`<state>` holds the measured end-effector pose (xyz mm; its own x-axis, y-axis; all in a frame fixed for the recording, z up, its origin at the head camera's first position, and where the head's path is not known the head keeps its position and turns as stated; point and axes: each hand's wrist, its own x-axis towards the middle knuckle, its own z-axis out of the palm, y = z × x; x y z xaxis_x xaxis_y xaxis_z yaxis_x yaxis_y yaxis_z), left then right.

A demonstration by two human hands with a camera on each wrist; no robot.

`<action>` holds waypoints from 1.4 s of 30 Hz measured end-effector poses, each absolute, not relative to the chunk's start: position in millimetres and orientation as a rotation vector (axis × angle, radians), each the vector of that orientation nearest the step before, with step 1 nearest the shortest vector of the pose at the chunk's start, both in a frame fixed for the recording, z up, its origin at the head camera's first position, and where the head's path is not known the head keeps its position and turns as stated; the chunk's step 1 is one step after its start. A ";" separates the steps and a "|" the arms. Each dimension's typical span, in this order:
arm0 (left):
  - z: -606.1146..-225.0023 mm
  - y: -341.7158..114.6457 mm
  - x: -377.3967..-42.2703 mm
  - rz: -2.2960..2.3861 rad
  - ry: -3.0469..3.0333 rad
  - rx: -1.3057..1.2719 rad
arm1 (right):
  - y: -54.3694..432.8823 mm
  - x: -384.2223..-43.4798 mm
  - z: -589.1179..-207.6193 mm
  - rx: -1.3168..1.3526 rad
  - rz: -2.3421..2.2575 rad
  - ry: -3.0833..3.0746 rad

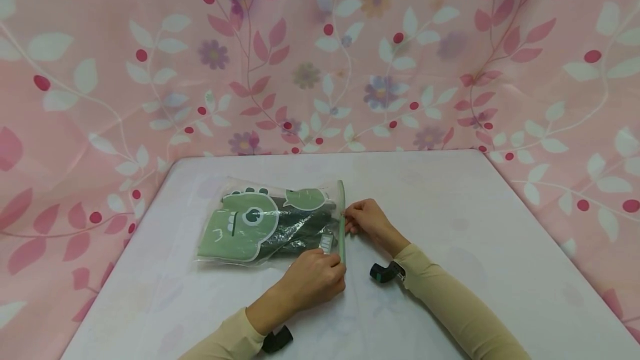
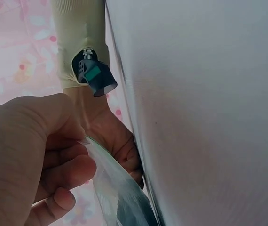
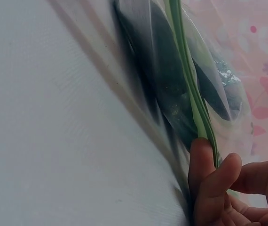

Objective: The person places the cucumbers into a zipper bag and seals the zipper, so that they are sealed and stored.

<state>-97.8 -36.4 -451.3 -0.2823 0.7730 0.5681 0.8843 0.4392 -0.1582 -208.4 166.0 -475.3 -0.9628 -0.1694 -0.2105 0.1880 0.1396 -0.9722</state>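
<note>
A clear plastic zip bag (image 1: 305, 224) with a green strip along its right edge lies on the table. Inside it are a folded green piece with a cartoon eye and teeth (image 1: 235, 224) and dark material; wrinkled plastic partly hides them. My left hand (image 1: 317, 276) pinches the near end of the bag's edge between thumb and fingers, as the left wrist view (image 2: 54, 136) also shows. Farther up the same strip, my right hand (image 1: 367, 221) holds the edge with thumb and fingertips. In the right wrist view the green strip (image 3: 190, 75) runs down into those right fingers (image 3: 223, 176).
A white cloth covers the table (image 1: 450, 210), whose rounded back corners meet a pink floral curtain (image 1: 310, 71) on three sides. Black devices (image 1: 384, 272) are strapped to both wrists, just below the beige sleeves (image 1: 450, 299).
</note>
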 end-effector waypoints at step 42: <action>-455.0 -38.0 -96.7 -0.166 -2.131 -1.386 | 162.8 -235.0 -474.0 0.001 -1.925 2.203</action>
